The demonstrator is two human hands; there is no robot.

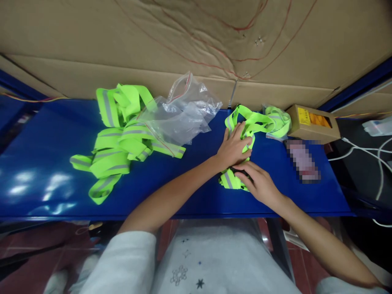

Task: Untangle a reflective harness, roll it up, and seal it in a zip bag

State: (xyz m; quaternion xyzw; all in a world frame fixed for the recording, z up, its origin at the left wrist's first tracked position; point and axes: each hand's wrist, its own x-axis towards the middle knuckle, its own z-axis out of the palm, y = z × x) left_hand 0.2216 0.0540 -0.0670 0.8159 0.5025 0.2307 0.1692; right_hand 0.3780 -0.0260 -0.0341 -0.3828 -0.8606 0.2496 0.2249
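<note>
A neon-yellow reflective strap (231,179) with a grey stripe lies partly folded on the blue table, right of the middle. My left hand (234,148) is over its upper length, fingers bent around the band and pressing it down. Closer to the front edge, my right hand (259,182) pinches the strap's folded lower part between thumb and fingers. Something dark shows beside those fingertips, but its shape is mostly hidden. Beyond my left hand, loose strap loops run toward a bagged bundle of the same strap (278,121).
Several more neon straps (112,153) lie piled at the left. Clear zip bags (186,116) overlap that pile. A small cardboard box (314,124) stands at the back right, near a blurred-out flat object (303,160) and white cables (364,149). Cardboard (183,36) lines the back.
</note>
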